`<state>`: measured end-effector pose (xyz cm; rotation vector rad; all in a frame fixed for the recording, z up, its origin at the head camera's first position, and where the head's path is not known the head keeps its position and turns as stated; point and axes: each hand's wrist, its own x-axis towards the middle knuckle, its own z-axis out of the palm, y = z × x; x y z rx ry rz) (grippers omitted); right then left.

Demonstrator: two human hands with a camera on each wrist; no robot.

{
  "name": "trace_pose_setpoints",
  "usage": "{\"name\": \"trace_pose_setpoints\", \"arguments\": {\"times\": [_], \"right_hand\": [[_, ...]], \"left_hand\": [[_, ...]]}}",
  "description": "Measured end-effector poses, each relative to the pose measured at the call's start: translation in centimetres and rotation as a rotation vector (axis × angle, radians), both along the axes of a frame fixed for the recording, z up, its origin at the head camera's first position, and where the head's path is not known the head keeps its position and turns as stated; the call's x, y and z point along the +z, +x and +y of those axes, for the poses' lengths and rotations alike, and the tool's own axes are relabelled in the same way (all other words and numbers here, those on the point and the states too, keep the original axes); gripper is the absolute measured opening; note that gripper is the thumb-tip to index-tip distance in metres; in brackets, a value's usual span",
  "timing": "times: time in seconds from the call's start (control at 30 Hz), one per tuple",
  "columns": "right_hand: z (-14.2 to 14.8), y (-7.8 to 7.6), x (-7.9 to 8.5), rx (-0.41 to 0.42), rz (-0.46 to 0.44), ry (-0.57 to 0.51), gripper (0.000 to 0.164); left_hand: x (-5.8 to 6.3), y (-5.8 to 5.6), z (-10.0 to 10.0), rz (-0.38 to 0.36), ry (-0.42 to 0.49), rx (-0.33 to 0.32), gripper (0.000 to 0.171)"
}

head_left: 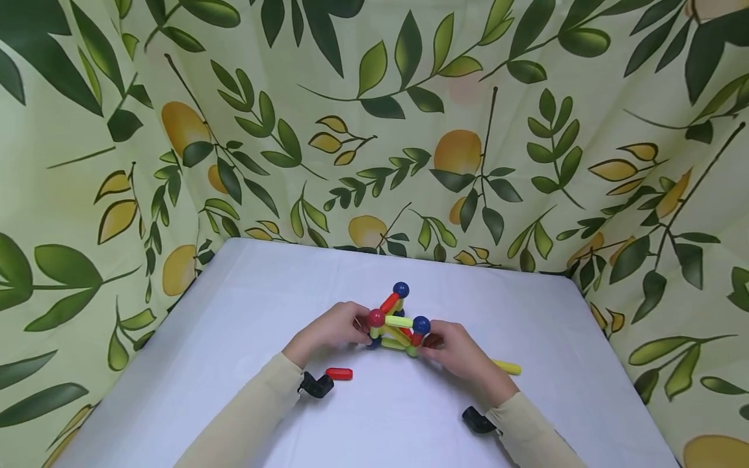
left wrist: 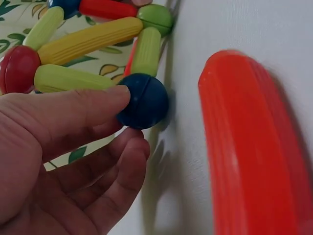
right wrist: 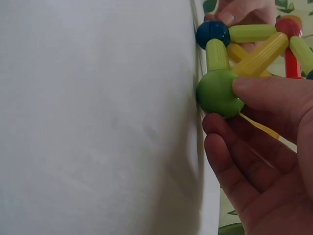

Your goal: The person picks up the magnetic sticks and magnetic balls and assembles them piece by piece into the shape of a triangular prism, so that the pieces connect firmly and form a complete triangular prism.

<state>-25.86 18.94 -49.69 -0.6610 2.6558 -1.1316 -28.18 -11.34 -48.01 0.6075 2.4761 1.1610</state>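
Observation:
A frame of magnetic rods and balls (head_left: 400,322) stands on the white table between both hands. Its rods are light green, yellow and red; its balls are blue, red and green. My left hand (head_left: 338,326) pinches the dark blue ball (left wrist: 146,102) at the lower left corner between thumb and fingers. At the lower right corner, the green ball (right wrist: 217,93) sits between the thumb and fingertips of my right hand (head_left: 455,350). A red ball (head_left: 376,318) and a blue ball (head_left: 421,325) top the near side, and another blue ball (head_left: 400,290) is highest.
A loose red rod (head_left: 339,374) lies on the table (head_left: 386,416) close to the left wrist. Beyond the right wrist lies a yellow rod (head_left: 506,367), partly hidden by the arm. A leaf-patterned curtain (head_left: 374,143) surrounds the table's back and sides.

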Motion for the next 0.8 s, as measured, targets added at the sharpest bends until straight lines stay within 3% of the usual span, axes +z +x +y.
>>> {"name": "trace_pose_setpoints", "arguments": {"times": [0.17,0.6,0.8], "right_hand": [[-0.5,0.7,-0.2,0.0,-0.006,-0.01,0.026],[-2.2,1.7,-0.1,0.021,0.028,0.001,0.026],[-3.2,2.0,-0.1,0.084,0.087,0.003,0.024]], "left_hand": [[0.1,-0.2,0.1,-0.022,-0.002,0.024,0.026],[0.0,-3.1,1.4,-0.031,-0.008,0.056,0.02],[-0.1,-4.0,2.1,-0.019,-0.006,0.065,0.021]]}}
